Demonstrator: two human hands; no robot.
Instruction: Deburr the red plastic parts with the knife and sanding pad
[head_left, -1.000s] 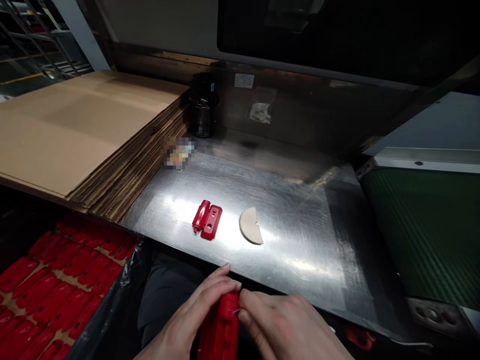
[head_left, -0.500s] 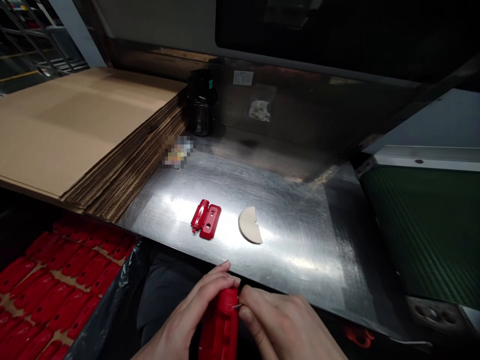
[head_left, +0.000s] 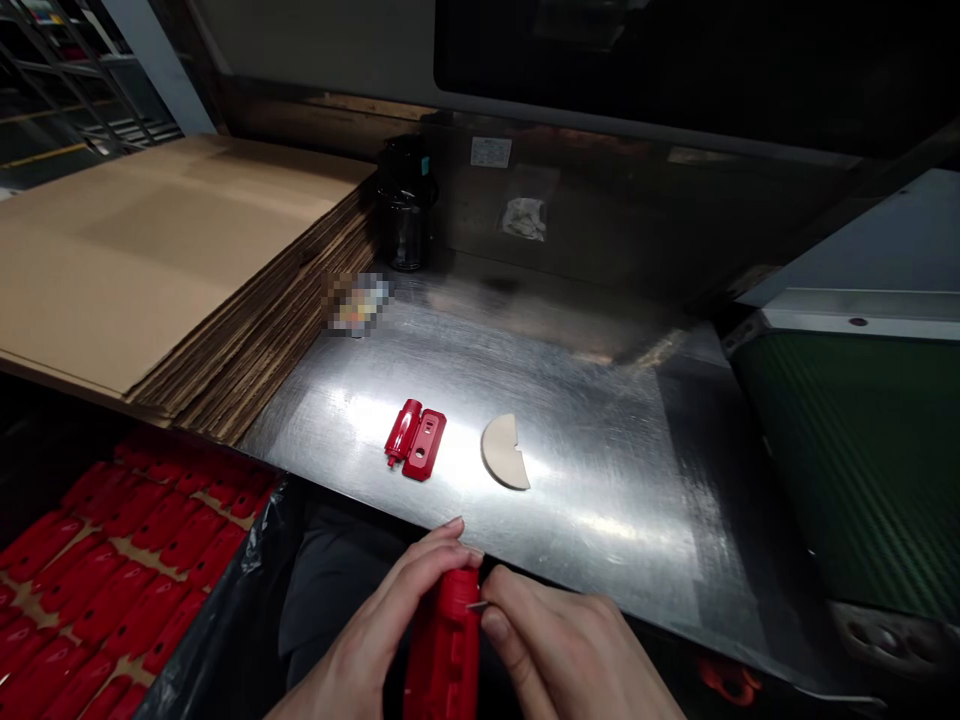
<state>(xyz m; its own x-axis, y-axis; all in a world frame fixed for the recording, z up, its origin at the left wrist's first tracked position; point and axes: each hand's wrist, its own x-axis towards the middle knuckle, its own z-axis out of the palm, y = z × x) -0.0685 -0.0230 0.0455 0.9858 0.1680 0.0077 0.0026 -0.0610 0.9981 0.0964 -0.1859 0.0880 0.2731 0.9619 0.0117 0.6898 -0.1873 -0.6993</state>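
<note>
A red moulded plastic part (head_left: 446,650) stands upright before me, just off the table's front edge. My left hand (head_left: 390,610) is closed round its far side, with the fingers over its top end. My right hand (head_left: 559,635) pinches a thin metal blade or pick (head_left: 477,605), whose tip meets the part near its top. Most of this tool is hidden in the fingers. On the steel table beyond lie two smaller red plastic pieces, a rounded one (head_left: 405,430) and a flat one (head_left: 425,445). A beige half-disc (head_left: 504,452) lies to their right.
A tall stack of cardboard sheets (head_left: 165,270) covers the left of the steel table (head_left: 600,440). Behind stands a dark bottle-like container (head_left: 406,205). A lined box with rows of red parts (head_left: 112,580) is at lower left; a green conveyor belt (head_left: 885,460) runs at right.
The view has shifted slightly. Both hands keep nearly the same hold on the red part, and the tool's tip stays at its upper side.
</note>
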